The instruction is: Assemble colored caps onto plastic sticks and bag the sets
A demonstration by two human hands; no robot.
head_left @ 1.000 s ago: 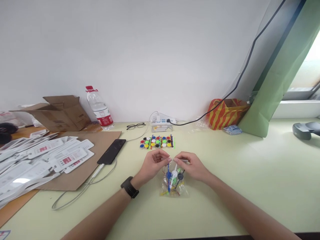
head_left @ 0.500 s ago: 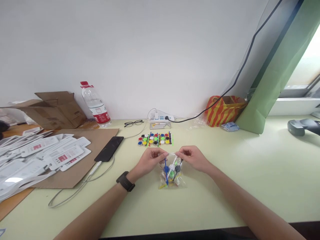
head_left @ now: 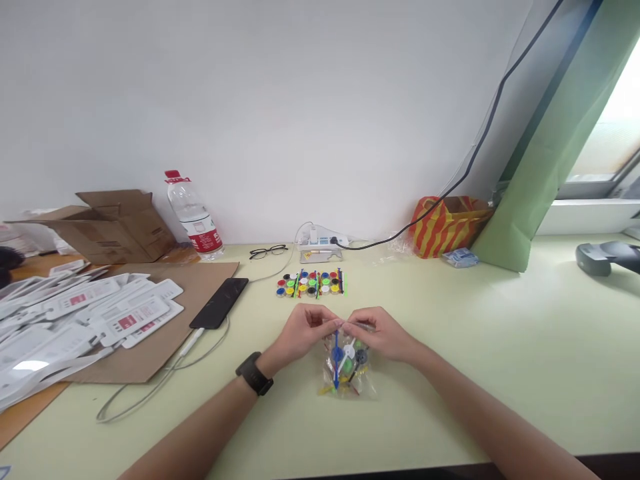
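Observation:
A clear plastic bag [head_left: 367, 387] hangs upright at the middle of the table, its top edge pinched between my two hands. Inside it show blue, white, dark and green arrow-like plastic pieces with round hubs, and some yellow bits low down. My left hand [head_left: 311, 332] grips the bag's top from the left, thumb against the fingers. From the right my right hand [head_left: 383, 333] pinches the same edge, its fingertips close to the left ones. Behind the hands lie rows of small coloured discs [head_left: 311, 283] with thin sticks among them.
A black phone [head_left: 220, 303] with a white cable lies left, beside white cards [head_left: 120, 317] on cardboard. A bottle [head_left: 197, 223], open carton [head_left: 117, 227], glasses [head_left: 269, 251] and power strip [head_left: 325, 239] stand along the wall. Right are a striped bag [head_left: 435, 227] and a scanner [head_left: 603, 258].
My hands have come closer together along the bag's top edge. Hands and bag sit slightly lower in view, and the whole scene has shifted down a little.

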